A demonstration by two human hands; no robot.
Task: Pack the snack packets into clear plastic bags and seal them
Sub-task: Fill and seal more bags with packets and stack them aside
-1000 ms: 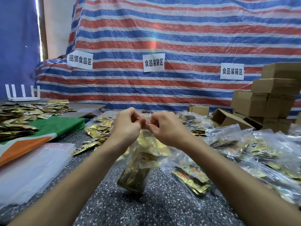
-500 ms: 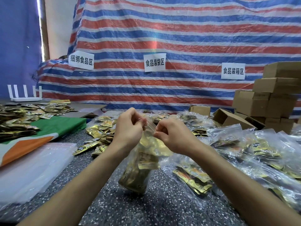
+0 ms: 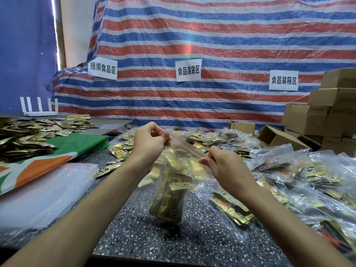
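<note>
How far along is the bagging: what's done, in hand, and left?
Done: filled bags piled at right. In hand: left hand and right hand pinch opposite ends of the zip strip on the held bag; whether it is sealed is unclear. Left: loose packets heaped at left, and a stack of empty bags.

Bare L forearm (image 3: pixel 100 201), bare R forearm (image 3: pixel 285 218), L hand (image 3: pixel 149 144), R hand (image 3: pixel 228 167), both bare

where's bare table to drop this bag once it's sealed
Bare speckled tabletop lies straight under the held bag, between the stack of empty bags on the left and the filled bags on the right. The right side and far middle, strewn with loose packets, are crowded.
</note>
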